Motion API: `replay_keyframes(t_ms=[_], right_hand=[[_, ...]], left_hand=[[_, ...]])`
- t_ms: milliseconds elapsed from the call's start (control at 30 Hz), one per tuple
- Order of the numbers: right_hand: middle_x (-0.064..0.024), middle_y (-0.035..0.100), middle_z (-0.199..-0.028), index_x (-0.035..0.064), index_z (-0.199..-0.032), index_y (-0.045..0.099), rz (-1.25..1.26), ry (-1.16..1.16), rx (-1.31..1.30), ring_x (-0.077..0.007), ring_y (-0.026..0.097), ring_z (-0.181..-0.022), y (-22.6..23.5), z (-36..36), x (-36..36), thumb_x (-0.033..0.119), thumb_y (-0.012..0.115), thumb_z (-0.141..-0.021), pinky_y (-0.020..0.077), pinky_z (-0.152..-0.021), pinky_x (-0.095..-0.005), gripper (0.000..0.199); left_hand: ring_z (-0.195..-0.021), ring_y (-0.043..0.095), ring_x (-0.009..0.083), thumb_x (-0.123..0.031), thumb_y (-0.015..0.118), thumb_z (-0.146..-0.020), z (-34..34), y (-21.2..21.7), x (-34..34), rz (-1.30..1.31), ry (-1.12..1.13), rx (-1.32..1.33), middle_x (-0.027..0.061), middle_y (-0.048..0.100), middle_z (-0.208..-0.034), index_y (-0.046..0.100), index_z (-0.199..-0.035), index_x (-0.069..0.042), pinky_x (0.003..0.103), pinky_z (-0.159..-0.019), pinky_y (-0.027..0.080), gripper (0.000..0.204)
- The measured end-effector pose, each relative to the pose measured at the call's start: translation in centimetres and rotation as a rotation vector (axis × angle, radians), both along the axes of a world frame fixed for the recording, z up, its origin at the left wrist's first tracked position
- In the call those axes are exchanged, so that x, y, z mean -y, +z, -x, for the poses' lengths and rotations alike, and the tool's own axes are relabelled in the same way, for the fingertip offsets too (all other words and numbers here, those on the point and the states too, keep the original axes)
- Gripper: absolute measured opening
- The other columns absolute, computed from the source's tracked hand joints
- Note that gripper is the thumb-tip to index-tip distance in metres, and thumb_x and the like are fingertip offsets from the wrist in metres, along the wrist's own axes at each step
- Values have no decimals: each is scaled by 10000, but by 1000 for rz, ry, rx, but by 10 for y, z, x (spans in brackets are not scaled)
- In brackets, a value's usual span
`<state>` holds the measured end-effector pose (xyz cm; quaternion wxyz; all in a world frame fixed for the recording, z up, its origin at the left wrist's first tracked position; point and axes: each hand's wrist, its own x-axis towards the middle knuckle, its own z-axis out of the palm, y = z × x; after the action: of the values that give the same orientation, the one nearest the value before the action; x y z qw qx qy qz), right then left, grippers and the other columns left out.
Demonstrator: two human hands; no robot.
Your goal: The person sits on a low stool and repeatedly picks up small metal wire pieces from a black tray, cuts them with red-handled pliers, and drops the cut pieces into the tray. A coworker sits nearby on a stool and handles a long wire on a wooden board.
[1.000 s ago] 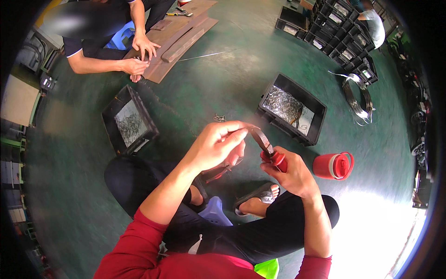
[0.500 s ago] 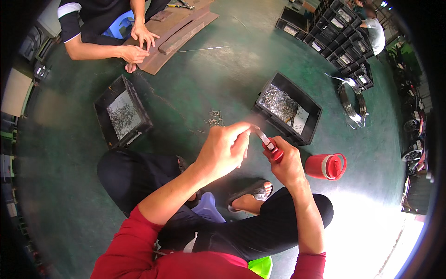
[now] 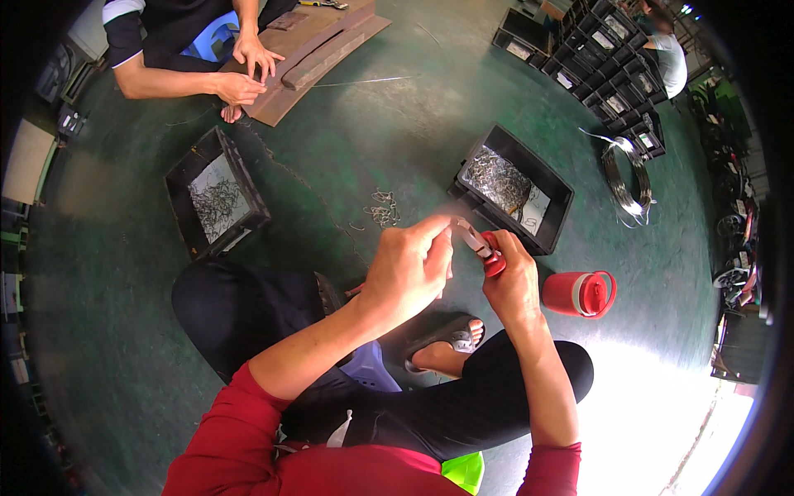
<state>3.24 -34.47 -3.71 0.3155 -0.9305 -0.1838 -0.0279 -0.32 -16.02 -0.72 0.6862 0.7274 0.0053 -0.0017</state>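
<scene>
One pair of pliers (image 3: 473, 239), two nearby bins (image 3: 533, 169) (image 3: 236, 169) — one wire coil (image 3: 612, 172), one jug (image 3: 571, 294)

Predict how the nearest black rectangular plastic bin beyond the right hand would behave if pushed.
The black rectangular plastic bin likely feels heavy for its size, given the silvery metal pieces piled inside. Its straight walls suggest it would stay stiff. Sitting flat on the green floor, it would probably slide rather than tip.

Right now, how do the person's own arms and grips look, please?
The red sleeves end about mid-arm, leaving the left forearm and right forearm bare. The left grip and right grip wear no gloves, and I see no watch or bracelet.
</scene>
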Motion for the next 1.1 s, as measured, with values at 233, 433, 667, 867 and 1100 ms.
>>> replay_keyframes(t_ms=[233,433,667,867,1100], right_hand=[[-147,620,-921,58,-1054,588,-80,45,-158,-345,625,-798,17,-1,0,46,651,-821,482,-681,-395,242],[-112,650,-1027,-2,-1229,514,-508,113,-1108,-182,622,-923,38,7,2,208,628,-935,495,-805,-325,379],[-200,594,-1188,-42,-1337,397,-823,319,-1469,-299,592,-1120,32,12,-7,306,649,-911,507,-926,-467,605],[-217,585,-1192,-41,-1350,378,-869,324,-1510,-330,591,-1129,32,12,-6,320,653,-905,520,-905,-500,636],[-126,626,-1001,-16,-1226,472,-797,258,-1374,-246,637,-949,36,13,-3,287,630,-934,537,-794,-370,450]], left_hand=[[-563,615,94,-134,467,-1009,-20,-12,-10,-38,61,61,62,646,-731,606,-1165,-12,227,-488,476,242],[-1003,669,256,-236,533,-987,-36,-18,-33,568,65,-156,149,652,-1115,592,-1220,-9,355,-856,534,331],[-1077,638,299,-239,494,-1004,-31,-16,-16,531,27,-64,160,634,-1168,567,-1231,-8,395,-924,517,333],[-1105,625,191,-204,435,-1033,-27,-17,-13,417,-28,118,84,657,-1164,613,-1186,-54,265,-850,480,279],[-1132,605,229,-188,448,-1023,-27,-19,-12,372,-91,226,122,607,-1246,575,-1257,-31,338,-956,472,309]])
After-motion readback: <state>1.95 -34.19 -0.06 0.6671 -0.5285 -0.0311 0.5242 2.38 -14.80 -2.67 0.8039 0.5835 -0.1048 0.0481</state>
